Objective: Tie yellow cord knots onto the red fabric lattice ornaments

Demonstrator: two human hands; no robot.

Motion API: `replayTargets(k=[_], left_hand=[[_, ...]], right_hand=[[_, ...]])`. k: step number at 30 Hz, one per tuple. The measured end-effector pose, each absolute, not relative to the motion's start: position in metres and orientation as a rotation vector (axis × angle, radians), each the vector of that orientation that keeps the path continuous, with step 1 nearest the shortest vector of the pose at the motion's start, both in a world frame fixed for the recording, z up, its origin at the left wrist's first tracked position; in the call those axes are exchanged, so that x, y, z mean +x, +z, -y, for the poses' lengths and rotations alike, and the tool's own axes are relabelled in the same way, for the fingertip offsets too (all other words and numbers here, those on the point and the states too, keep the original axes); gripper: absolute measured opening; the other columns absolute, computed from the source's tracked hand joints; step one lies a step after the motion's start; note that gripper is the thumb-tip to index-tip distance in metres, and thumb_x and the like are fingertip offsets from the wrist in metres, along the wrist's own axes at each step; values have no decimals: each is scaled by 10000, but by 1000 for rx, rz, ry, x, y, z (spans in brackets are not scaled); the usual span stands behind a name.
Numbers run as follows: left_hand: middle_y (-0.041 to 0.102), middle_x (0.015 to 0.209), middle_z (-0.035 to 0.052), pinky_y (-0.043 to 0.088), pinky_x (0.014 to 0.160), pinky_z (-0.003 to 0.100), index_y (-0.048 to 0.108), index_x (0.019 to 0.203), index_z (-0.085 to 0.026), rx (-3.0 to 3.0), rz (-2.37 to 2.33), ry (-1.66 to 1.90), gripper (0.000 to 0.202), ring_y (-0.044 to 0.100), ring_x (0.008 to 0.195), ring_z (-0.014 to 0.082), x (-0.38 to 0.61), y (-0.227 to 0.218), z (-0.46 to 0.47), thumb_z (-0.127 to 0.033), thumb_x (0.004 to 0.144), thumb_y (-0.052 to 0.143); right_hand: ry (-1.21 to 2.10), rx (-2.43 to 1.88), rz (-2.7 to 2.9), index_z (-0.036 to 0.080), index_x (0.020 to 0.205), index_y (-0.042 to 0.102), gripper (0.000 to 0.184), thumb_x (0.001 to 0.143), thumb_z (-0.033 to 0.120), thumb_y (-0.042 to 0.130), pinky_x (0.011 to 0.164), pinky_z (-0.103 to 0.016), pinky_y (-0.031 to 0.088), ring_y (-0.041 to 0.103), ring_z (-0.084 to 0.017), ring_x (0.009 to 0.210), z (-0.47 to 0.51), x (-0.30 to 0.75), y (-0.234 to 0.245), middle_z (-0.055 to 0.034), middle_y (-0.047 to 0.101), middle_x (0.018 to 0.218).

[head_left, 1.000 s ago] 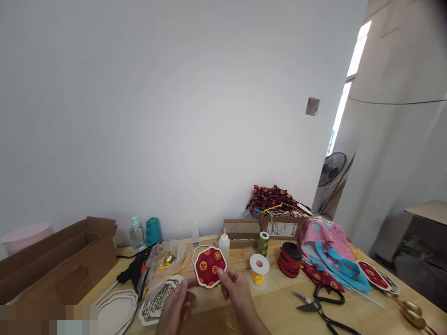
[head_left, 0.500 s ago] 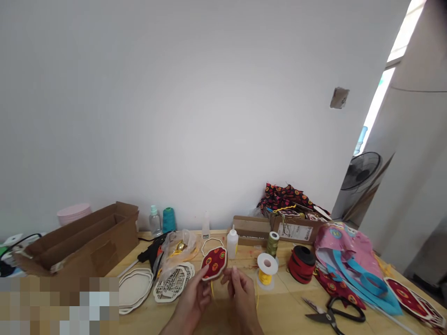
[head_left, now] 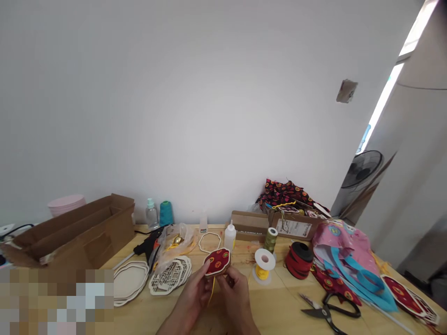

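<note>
Above wooden table (head_left: 279,309), front centre: red patterned fabric panel (head_left: 217,261), now tipped flatter than a second ago. Left hand (head_left: 192,300) and right hand (head_left: 236,294) both pinch its near edge, drawn closer together. Yellow cord (head_left: 211,292) hangs beneath.

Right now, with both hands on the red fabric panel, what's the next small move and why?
Probably tilt the red fabric panel up to face you. It sits tipped away between the left hand and right hand, with a yellow cord hanging loose under it, so where the cord meets the edge is hidden.
</note>
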State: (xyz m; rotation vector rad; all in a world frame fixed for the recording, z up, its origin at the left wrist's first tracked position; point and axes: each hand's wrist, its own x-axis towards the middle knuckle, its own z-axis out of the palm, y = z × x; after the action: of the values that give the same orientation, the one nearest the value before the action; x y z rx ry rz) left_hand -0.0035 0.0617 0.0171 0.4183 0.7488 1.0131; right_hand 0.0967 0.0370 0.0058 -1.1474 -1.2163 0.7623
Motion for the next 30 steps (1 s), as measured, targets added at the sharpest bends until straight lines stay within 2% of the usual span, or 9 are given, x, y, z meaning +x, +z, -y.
replayTargets(k=[5,7,12,15,19,23,30], left_hand=[[700,751,53,488,565,223,633,835,-129,451,-664,1201,150,636,630,150,-5,17,-67,-133,711,548],[704,765,56,502,611,240,627,873,-130,445,-654,1258,180,644,689,167,-5,18,-67,-121,726,525],[713,727,34,510,648,211,608,935,-142,426,-642,1314,218,652,704,153,-2,21,-65,-121,731,533],[712,770,51,509,680,242,603,940,-140,430,-628,1293,211,649,731,166,1,23,-64,-141,746,520],[702,819,94,486,739,312,623,892,-113,465,-573,1183,189,632,795,209,4,28,-59,-170,739,529],[702,812,111,459,762,326,647,816,-91,499,-535,1087,156,625,809,231,5,35,-51,-165,709,562],[699,836,99,416,800,344,639,876,-93,496,-573,1029,219,605,856,243,5,37,-39,-182,691,562]], right_hand=[[816,-1121,1261,157,695,674,164,710,242,535,526,-215,375,509,-143,579,-37,97,2,-25,616,615],[786,-1145,1301,160,656,676,161,697,261,557,537,-221,376,509,-146,582,-36,96,1,-23,610,594],[742,-1177,1304,156,590,664,140,657,255,591,600,-232,384,513,-149,625,-34,98,0,-12,585,582],[840,-1172,1264,145,550,647,164,635,278,602,583,-233,387,504,-146,595,-35,99,0,-7,578,555],[951,-1145,1203,140,642,654,208,652,331,571,556,-244,412,527,-166,599,-34,97,4,-23,614,597],[1001,-1184,1080,136,782,640,269,649,357,565,604,-279,437,549,-206,704,-29,96,0,-53,633,721],[1034,-1155,1138,131,863,602,263,698,317,516,626,-289,445,539,-197,729,-24,95,-9,-61,606,785]])
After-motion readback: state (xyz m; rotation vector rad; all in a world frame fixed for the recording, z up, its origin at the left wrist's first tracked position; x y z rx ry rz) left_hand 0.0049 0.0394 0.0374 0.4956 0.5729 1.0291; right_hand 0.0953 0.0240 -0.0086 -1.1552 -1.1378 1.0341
